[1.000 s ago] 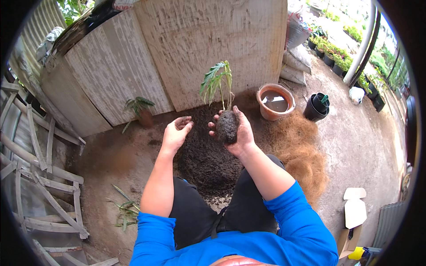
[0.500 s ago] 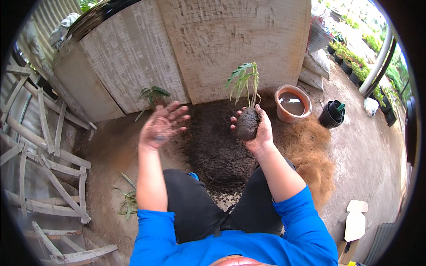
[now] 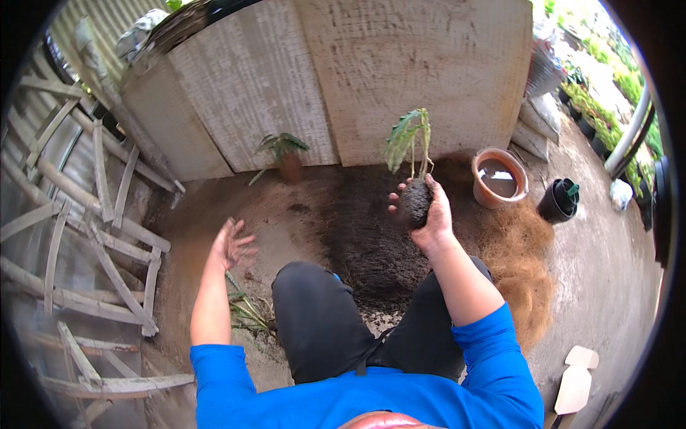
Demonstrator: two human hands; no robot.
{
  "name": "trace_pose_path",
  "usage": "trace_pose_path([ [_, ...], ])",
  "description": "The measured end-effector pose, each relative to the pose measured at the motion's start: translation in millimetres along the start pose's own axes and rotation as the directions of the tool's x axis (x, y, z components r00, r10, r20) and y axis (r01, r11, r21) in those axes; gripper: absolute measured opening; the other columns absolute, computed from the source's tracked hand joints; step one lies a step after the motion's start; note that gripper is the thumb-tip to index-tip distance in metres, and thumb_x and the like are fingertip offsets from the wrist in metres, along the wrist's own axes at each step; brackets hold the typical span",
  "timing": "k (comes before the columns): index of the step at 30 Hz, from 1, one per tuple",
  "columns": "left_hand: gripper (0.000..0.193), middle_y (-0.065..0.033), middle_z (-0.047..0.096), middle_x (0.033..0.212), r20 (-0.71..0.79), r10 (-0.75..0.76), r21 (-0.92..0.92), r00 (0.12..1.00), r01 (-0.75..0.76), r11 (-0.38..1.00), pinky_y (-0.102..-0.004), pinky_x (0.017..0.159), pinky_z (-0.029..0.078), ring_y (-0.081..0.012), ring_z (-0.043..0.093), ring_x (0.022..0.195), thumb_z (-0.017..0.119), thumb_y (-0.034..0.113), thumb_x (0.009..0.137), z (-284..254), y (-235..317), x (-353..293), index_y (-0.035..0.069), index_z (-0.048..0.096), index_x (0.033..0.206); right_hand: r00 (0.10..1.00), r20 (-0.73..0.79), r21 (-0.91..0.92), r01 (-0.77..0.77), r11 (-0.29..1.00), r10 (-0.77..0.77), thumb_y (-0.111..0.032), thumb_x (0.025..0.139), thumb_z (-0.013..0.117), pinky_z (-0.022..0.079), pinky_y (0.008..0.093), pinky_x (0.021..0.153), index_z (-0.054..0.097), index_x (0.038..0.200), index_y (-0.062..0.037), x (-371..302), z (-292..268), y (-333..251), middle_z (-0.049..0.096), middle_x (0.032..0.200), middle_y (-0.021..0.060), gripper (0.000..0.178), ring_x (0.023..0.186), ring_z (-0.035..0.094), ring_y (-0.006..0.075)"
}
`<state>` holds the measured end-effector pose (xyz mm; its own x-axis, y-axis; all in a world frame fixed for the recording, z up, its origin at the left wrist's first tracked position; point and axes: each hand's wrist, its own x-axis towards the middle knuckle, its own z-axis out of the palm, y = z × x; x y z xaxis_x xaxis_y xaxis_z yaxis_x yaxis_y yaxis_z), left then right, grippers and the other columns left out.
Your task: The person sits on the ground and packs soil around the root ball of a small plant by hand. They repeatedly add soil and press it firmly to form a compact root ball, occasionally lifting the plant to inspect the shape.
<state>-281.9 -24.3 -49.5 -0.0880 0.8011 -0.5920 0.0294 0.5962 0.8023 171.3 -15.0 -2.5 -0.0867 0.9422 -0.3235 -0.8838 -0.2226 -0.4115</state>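
Note:
A drooping green plant stands upright in my right hand, its roots packed in a dark, rounded soil ball. My fingers wrap round that ball from below and the side. Out to the left, my left hand has its fingers spread and holds nothing. Just below it on the ground lie cut or loose green leaves, partly hidden by my forearm and knee. Between my knees and the boards spreads a patch of dark soil.
A terracotta-coloured pot of murky water, black nested pots and brown fibre are on the right. A second plant with a brown root ball rests against the boards. Wooden frames line the left side.
My left hand has swung left and down, away from the root ball, toward the loose leaves. My right hand still holds the plant. The view has shifted left.

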Motion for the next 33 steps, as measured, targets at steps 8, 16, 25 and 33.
trace_pose_path([
  [8,0.060,-0.0163,0.050,0.120,0.251,0.406,-0.533,0.879,-0.225,0.816,-0.0467,0.080,0.048,-0.0337,0.050,0.108,0.040,0.053,0.085,45,70,-17,0.010,0.041,0.126,0.999,-0.027,-0.056,0.023,0.998,-0.025,-0.039,0.086,0.046,0.049,0.0416,0.063,0.049,0.094,-0.0077,1,-4,2,0.058,0.083,0.0087,0.032,0.074,0.058,0.0281],
  [16,0.062,-0.0152,0.053,0.116,0.207,0.428,-0.192,0.880,-0.393,0.899,-0.0421,0.084,0.046,-0.0278,0.055,0.102,0.038,0.055,0.085,106,82,-30,0.009,0.041,0.127,1.000,-0.004,-0.077,0.009,0.997,-0.009,-0.040,0.087,0.045,0.047,0.0356,0.054,0.047,0.098,-0.0080,-5,-2,2,0.057,0.082,0.0090,0.034,0.069,0.058,0.0249],
  [25,0.033,-0.0081,0.057,0.106,0.260,0.855,0.179,0.448,-0.893,0.413,-0.0256,0.083,0.040,-0.0127,0.050,0.097,0.052,0.021,0.088,281,91,-75,0.000,0.053,0.113,0.996,-0.002,-0.161,0.087,0.983,-0.089,-0.044,0.085,0.050,0.047,0.0311,0.049,0.052,0.096,-0.0060,-13,5,5,0.060,0.077,0.0074,0.040,0.059,0.059,0.0207],
  [33,0.039,-0.0191,0.050,0.117,0.107,0.950,-0.025,0.294,-0.954,0.298,-0.0364,0.094,0.034,-0.0298,0.047,0.111,0.041,0.026,0.091,338,47,-52,-0.004,0.049,0.115,0.985,0.038,-0.115,0.171,0.979,-0.167,-0.027,0.089,0.049,0.050,0.0291,0.063,0.056,0.092,-0.0032,-23,4,4,0.061,0.080,0.0078,0.025,0.070,0.060,0.0165],
])
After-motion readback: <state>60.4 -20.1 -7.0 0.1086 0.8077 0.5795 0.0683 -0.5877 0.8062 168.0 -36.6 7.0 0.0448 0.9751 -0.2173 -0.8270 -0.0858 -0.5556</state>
